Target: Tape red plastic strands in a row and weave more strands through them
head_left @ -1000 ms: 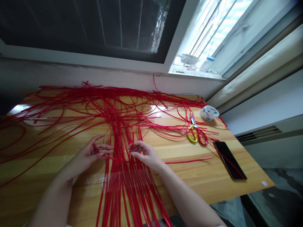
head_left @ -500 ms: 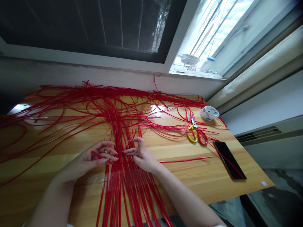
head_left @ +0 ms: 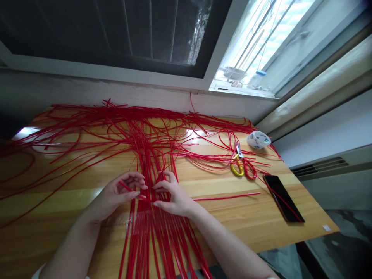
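A bundle of long red plastic strips (head_left: 169,248) runs lengthwise from the table's near edge toward the back. My left hand (head_left: 116,195), at the bundle's left side, pinches a red crosswise strip (head_left: 124,186) between thumb and fingers; its end passes in among the lengthwise strips. My right hand (head_left: 177,197) rests on the bundle's right side, thumb and bent fingers apart, fingertips touching the lengthwise strips. From under my right wrist, a red strip (head_left: 229,197) sticks out to the right. Clear tape (head_left: 116,221) lies across the bundle just nearer than my hands.
Scissors (head_left: 243,166) with yellow and red handles lie on the wooden table (head_left: 215,221). Beside them are a tape roll (head_left: 258,139) and a black phone (head_left: 283,198). Loose red strips (head_left: 116,114) heap along the wall below the window (head_left: 247,46).
My left hand has shifted slightly right and its thumb has pushed the strip inward. My right thumb has moved left over the bundle, with the fingers more bent. The view has tilted a little.
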`<action>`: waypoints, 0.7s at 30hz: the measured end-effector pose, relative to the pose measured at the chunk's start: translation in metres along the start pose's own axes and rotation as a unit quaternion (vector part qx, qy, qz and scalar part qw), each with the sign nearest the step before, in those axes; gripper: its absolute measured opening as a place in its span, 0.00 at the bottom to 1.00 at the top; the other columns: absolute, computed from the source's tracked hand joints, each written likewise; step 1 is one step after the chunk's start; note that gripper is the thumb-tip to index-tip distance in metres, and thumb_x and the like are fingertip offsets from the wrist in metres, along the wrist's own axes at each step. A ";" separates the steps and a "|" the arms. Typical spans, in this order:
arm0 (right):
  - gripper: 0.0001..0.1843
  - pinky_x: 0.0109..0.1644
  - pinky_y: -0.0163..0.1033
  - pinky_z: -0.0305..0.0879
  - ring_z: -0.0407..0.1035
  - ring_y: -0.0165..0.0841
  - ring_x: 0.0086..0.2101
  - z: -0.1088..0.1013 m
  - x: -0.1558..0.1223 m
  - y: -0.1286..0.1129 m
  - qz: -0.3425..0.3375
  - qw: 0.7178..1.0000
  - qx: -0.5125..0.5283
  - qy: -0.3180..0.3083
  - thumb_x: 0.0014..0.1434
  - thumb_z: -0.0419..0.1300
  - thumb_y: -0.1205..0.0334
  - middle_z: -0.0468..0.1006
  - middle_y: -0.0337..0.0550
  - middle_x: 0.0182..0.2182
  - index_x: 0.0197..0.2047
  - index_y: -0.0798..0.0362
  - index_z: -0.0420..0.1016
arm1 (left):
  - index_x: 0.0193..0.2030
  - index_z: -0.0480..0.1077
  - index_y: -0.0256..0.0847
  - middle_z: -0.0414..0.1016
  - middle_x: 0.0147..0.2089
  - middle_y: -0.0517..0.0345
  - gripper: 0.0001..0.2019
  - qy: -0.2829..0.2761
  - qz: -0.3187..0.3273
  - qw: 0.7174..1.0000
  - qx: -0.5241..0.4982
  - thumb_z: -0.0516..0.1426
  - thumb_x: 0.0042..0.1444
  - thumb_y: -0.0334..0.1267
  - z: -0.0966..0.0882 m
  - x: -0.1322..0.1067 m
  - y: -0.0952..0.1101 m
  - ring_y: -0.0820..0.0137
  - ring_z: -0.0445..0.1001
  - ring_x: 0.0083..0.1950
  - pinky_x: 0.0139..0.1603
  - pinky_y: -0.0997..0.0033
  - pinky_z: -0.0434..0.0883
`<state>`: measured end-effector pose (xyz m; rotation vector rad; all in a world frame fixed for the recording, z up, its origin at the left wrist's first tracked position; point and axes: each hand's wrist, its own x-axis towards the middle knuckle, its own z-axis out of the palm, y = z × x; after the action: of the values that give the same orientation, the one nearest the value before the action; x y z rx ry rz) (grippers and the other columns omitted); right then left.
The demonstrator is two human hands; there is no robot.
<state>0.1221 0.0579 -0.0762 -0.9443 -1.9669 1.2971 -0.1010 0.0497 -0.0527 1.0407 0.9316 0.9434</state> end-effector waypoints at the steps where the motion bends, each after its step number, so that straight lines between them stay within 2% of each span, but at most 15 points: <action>1: 0.15 0.57 0.46 0.60 0.50 0.40 0.59 0.000 0.001 -0.001 -0.012 0.999 -0.034 -0.003 0.49 0.64 0.64 0.64 0.48 0.45 0.41 0.51 0.70 | 0.44 0.68 0.43 0.73 0.42 0.52 0.15 0.022 0.002 1.000 -0.008 0.61 0.48 0.34 0.003 0.002 -0.002 0.63 0.73 0.45 0.45 0.63 0.72; 3: 0.09 0.60 0.48 0.54 0.48 0.39 0.60 0.003 0.003 -0.001 -0.028 0.997 -0.078 0.009 0.50 0.64 0.65 0.68 0.47 0.39 0.37 0.51 0.73 | 0.44 0.68 0.42 0.73 0.42 0.51 0.15 0.036 0.010 0.999 -0.035 0.61 0.48 0.35 0.009 0.005 -0.003 0.62 0.73 0.47 0.46 0.60 0.72; 4: 0.07 0.59 0.47 0.56 0.51 0.39 0.59 0.005 0.004 0.000 -0.022 0.996 -0.084 0.021 0.51 0.62 0.66 0.69 0.47 0.40 0.36 0.51 0.73 | 0.45 0.67 0.42 0.72 0.44 0.50 0.17 0.025 0.020 0.998 -0.050 0.61 0.47 0.36 0.010 0.006 -0.004 0.60 0.71 0.49 0.46 0.58 0.72; 6: 0.05 0.50 0.41 0.66 0.59 0.38 0.55 0.008 0.005 0.004 0.018 0.997 -0.060 0.053 0.52 0.59 0.68 0.65 0.49 0.47 0.34 0.52 0.73 | 0.47 0.66 0.42 0.68 0.50 0.48 0.20 0.003 0.063 0.995 -0.076 0.60 0.45 0.37 0.009 0.009 -0.004 0.57 0.68 0.53 0.49 0.54 0.70; 8: 0.06 0.40 0.36 0.70 0.64 0.36 0.50 0.011 0.005 0.007 0.058 0.996 -0.012 0.071 0.53 0.56 0.69 0.59 0.51 0.53 0.35 0.54 0.73 | 0.45 0.66 0.43 0.66 0.51 0.50 0.18 0.027 0.117 0.990 -0.070 0.58 0.44 0.36 0.005 0.011 -0.006 0.58 0.66 0.54 0.49 0.56 0.70; 10: 0.07 0.36 0.33 0.70 0.64 0.35 0.50 0.012 0.005 0.009 0.067 0.995 0.015 0.072 0.54 0.54 0.70 0.58 0.51 0.54 0.36 0.54 0.73 | 0.39 0.65 0.43 0.67 0.45 0.54 0.12 0.082 0.158 0.984 0.000 0.57 0.45 0.32 0.001 0.012 -0.008 0.64 0.68 0.48 0.47 0.63 0.70; 12: 0.08 0.37 0.32 0.70 0.60 0.36 0.54 0.011 0.004 0.010 0.058 0.995 0.014 0.074 0.54 0.54 0.71 0.60 0.52 0.52 0.36 0.55 0.73 | 0.35 0.65 0.43 0.68 0.40 0.57 0.08 0.101 0.161 0.973 0.131 0.55 0.47 0.29 0.002 0.013 -0.011 0.68 0.69 0.42 0.45 0.66 0.69; 14: 0.08 0.39 0.33 0.69 0.59 0.36 0.55 0.011 0.004 0.011 0.053 0.995 0.006 0.079 0.54 0.54 0.71 0.61 0.51 0.51 0.36 0.54 0.72 | 0.35 0.65 0.42 0.69 0.38 0.56 0.05 0.067 0.140 0.948 0.278 0.52 0.50 0.31 0.008 0.013 -0.013 0.68 0.69 0.41 0.45 0.65 0.67; 16: 0.08 0.41 0.34 0.69 0.60 0.36 0.54 0.011 0.003 0.011 0.049 0.995 -0.002 0.085 0.54 0.54 0.71 0.61 0.51 0.51 0.36 0.54 0.72 | 0.36 0.67 0.42 0.70 0.38 0.55 0.06 0.039 0.118 0.910 0.395 0.50 0.53 0.33 0.015 0.014 -0.016 0.66 0.69 0.41 0.45 0.63 0.67; 18: 0.08 0.41 0.35 0.69 0.62 0.35 0.52 0.010 0.001 0.009 0.046 0.995 -0.011 0.088 0.54 0.55 0.70 0.60 0.50 0.52 0.36 0.54 0.72 | 0.36 0.67 0.42 0.71 0.37 0.54 0.06 0.045 0.113 0.877 0.465 0.50 0.53 0.36 0.020 0.015 -0.020 0.65 0.69 0.40 0.44 0.62 0.67; 21: 0.05 0.39 0.35 0.70 0.66 0.33 0.47 0.010 0.000 0.006 0.049 0.995 -0.008 0.086 0.54 0.55 0.69 0.58 0.50 0.56 0.35 0.54 0.71 | 0.35 0.68 0.41 0.71 0.35 0.54 0.08 0.083 0.109 0.850 0.509 0.52 0.54 0.42 0.021 0.021 -0.028 0.64 0.70 0.38 0.42 0.63 0.67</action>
<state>0.1157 0.0541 -0.0850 -1.1332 -1.8209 1.2109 -0.0701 0.0572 -0.0776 2.0152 1.5470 0.6958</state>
